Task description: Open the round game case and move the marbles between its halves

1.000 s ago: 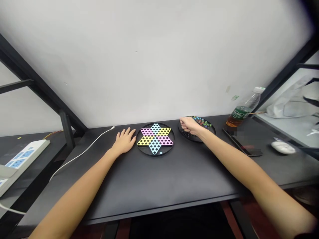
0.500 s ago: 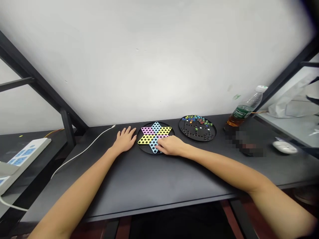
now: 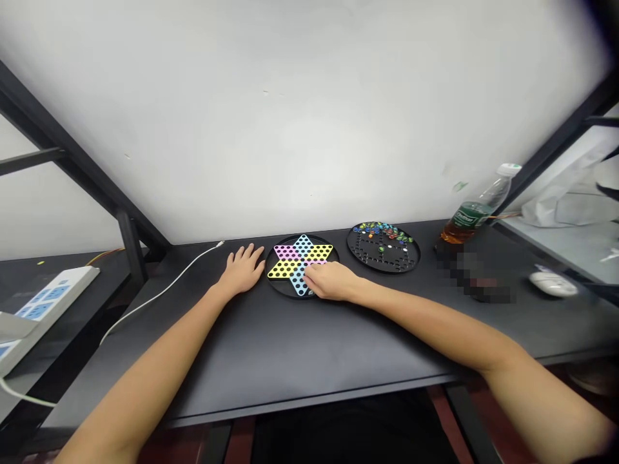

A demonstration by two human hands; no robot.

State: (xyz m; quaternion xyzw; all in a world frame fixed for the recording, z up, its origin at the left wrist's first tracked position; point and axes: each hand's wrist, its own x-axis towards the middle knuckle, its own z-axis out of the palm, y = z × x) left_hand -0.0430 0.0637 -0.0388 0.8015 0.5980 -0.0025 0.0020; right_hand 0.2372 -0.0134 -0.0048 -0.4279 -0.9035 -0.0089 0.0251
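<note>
A round Chinese checkers board [image 3: 296, 256] with a pink, yellow and blue star lies on the black desk [image 3: 300, 348]. My left hand [image 3: 242, 270] rests flat on the desk, fingers spread, touching the board's left rim. My right hand [image 3: 331, 281] is over the board's lower right part, fingers pinched together near the blue point; what they hold is hidden. A second round black tray [image 3: 383, 247] with several coloured marbles along its far side sits to the right.
A plastic bottle [image 3: 474, 212] of amber drink stands at the right rear. A white cable [image 3: 159, 293] runs across the desk's left. A white power strip [image 3: 43, 299] lies at far left, a white mouse [image 3: 552, 283] at far right.
My right hand left the marble tray, swung left to the star board, and now sits pinched over its lower blue point. My left hand has stayed put.
</note>
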